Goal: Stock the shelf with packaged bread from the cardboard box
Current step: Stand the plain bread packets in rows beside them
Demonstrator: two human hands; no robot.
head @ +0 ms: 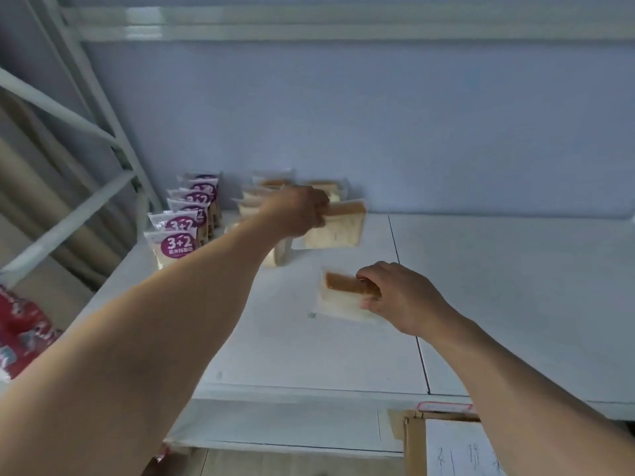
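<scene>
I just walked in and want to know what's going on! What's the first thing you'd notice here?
Two bare arms stretch over a white shelf, each hand holding a clear pack of sliced bread. The left hand holds one pack up near the back, by other bread packs; the right hand holds another pack nearer the front. A row of packs with purple "3+2" labels stands at the shelf's left edge.

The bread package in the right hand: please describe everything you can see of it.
The bread package is a clear plastic wrapper around pale sliced bread with a brown crust on top. It stands roughly upright, slightly tilted, on the white shelf, apart from the rows behind. The right hand grips its top right end.
</scene>
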